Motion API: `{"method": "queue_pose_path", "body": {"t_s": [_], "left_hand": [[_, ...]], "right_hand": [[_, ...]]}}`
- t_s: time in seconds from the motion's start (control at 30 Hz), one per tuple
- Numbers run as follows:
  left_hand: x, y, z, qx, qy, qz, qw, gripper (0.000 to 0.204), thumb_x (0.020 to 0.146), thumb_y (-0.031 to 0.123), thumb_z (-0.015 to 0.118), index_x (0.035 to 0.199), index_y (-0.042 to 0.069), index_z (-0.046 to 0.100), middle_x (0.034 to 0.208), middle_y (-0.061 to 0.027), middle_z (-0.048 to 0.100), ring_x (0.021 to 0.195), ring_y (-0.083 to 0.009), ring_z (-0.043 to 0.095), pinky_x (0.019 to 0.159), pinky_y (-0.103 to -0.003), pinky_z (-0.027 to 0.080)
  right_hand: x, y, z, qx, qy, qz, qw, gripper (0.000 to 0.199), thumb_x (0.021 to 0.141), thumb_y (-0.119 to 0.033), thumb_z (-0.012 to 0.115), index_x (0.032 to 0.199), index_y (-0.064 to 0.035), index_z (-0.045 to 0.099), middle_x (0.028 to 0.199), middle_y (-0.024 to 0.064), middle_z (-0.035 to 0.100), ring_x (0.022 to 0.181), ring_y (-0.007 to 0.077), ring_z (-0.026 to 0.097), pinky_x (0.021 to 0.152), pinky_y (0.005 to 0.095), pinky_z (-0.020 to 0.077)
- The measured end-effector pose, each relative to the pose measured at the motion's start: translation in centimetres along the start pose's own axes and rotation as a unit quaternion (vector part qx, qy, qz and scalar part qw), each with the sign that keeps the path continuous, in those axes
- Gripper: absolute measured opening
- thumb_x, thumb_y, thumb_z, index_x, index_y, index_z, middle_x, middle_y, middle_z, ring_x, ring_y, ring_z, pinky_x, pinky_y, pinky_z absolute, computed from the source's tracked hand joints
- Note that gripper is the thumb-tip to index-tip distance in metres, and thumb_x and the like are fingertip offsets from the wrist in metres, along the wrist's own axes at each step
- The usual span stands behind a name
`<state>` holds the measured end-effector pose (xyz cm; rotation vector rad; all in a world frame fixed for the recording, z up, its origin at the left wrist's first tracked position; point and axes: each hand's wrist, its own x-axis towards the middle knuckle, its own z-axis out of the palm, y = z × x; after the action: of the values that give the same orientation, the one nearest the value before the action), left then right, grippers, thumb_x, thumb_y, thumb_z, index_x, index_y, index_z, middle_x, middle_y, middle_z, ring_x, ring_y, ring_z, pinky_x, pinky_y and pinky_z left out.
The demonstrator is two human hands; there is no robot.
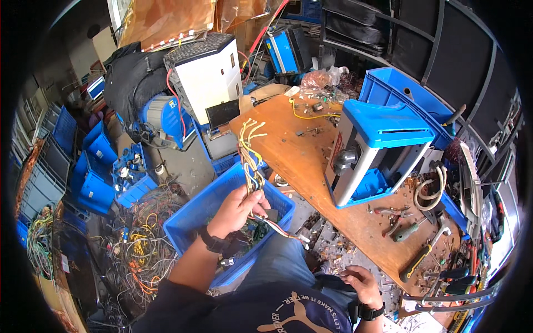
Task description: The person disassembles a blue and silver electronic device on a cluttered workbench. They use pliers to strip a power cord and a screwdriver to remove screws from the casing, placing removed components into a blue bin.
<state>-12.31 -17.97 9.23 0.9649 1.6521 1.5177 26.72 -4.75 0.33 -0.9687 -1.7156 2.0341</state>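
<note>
My left hand (237,210) is closed round a wire bundle (253,175) above a blue plastic crate. White, yellow and other coloured wires fan out upward from the fist, and the lower end hangs to the right with a small pale connector (303,239). Inside the blue crate (176,226) lie green circuit boards and dark parts, partly hidden by my arm. My right hand (362,284) rests low by my lap, its fingers loosely bent and apart, with nothing visible in it. It is near the edge of the wooden table (311,175).
On the table stand a blue and white frame-like unit (383,130), pliers (393,217), a green-handled screwdriver (406,233) and a yellow-handled hammer (419,261). Tangled cables (141,250) cover the floor at left, beside several blue bins (91,183). Scraps lie under the table edge.
</note>
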Motion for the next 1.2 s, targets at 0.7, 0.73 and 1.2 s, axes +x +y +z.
{"method": "queue_pose_path", "body": {"t_s": [0.7, 0.73, 1.2], "left_hand": [[0.5, -1.7, 0.3, 0.092, 0.065, 0.083, 0.990, 0.019, 0.099, 0.018, 0.051, 0.099, -0.001, 0.056, 0.080, -0.0069, 0.066, 0.067, -0.0146, 0.064, 0.063, -0.030, 0.053], [1.0, -2.3, 0.8, 0.107, 0.048, 0.092, 0.989, 0.020, 0.099, 0.019, 0.051, 0.101, -0.001, 0.056, 0.081, -0.0074, 0.066, 0.066, -0.0152, 0.063, 0.063, -0.031, 0.053], [-1.1, -6.0, -1.7, 0.075, 0.110, 0.029, 0.991, 0.022, 0.099, 0.021, 0.050, 0.107, 0.001, 0.052, 0.077, -0.0075, 0.064, 0.060, -0.0169, 0.062, 0.058, -0.032, 0.050]], "right_hand": [[1.3, 2.2, 0.0, -0.047, 0.021, -0.033, 0.998, 0.028, 0.088, 0.000, 0.062, 0.116, 0.0052, 0.056, 0.104, 0.0126, 0.067, 0.096, 0.0181, 0.064, 0.085, 0.0292, 0.0509], [0.5, 1.4, 0.1, -0.170, -0.019, -0.108, 0.979, 0.034, 0.086, -0.008, 0.060, 0.119, -0.0009, 0.058, 0.115, 0.0147, 0.062, 0.107, 0.0253, 0.057, 0.094, 0.0340, 0.0451], [0.9, -1.9, 0.9, -0.304, -0.076, -0.104, 0.944, 0.031, 0.092, -0.009, 0.053, 0.122, -0.0063, 0.059, 0.130, 0.0169, 0.054, 0.124, 0.0324, 0.047, 0.106, 0.0409, 0.0353]]}}
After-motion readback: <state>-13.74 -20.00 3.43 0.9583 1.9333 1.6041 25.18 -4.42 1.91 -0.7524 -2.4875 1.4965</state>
